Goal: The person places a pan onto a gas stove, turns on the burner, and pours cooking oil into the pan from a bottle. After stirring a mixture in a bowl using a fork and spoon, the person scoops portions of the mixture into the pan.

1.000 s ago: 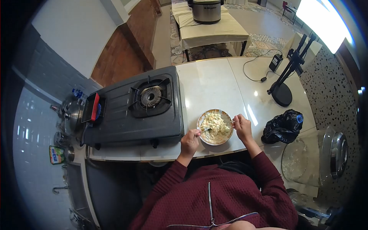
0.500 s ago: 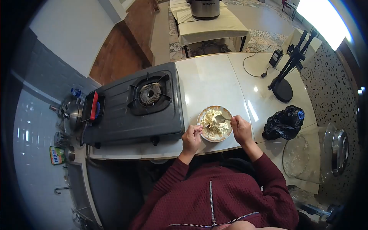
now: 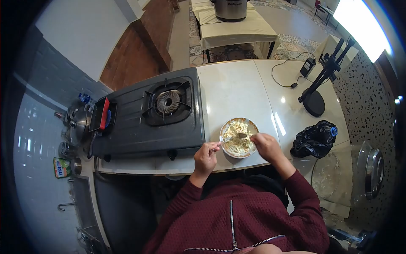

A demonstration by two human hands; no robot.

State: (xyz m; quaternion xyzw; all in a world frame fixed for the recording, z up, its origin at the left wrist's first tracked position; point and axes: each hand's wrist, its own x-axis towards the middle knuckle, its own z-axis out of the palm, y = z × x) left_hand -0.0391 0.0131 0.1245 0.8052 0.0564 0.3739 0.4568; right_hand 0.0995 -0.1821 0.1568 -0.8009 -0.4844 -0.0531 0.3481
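A round bowl (image 3: 223, 149) with a brown-patterned rim stands on the white counter right of the stove, holding a pale yellow-white shredded food mix (image 3: 239, 146). My right hand (image 3: 267, 147) grips a metal spoon (image 3: 242, 136), its bowl turned over on the food. At the bowl's left rim, my left hand (image 3: 206, 157) pinches the handle of a slim metal utensil (image 3: 227, 140). That utensil's head reaches into the food; whether it is a fork or a spoon I cannot tell.
A black gas stove (image 3: 135, 122) fills the left, with a red-edged pan (image 3: 104, 114) on it. To the right are a black plastic bag (image 3: 315, 139) around a blue-capped bottle, a large glass jar (image 3: 338, 171) on its side and a black stand (image 3: 314, 103).
My right hand has tilted over, turning the spoon's bowl downward onto the food. My left hand sits slightly lower and farther left. The whole view has shifted slightly.
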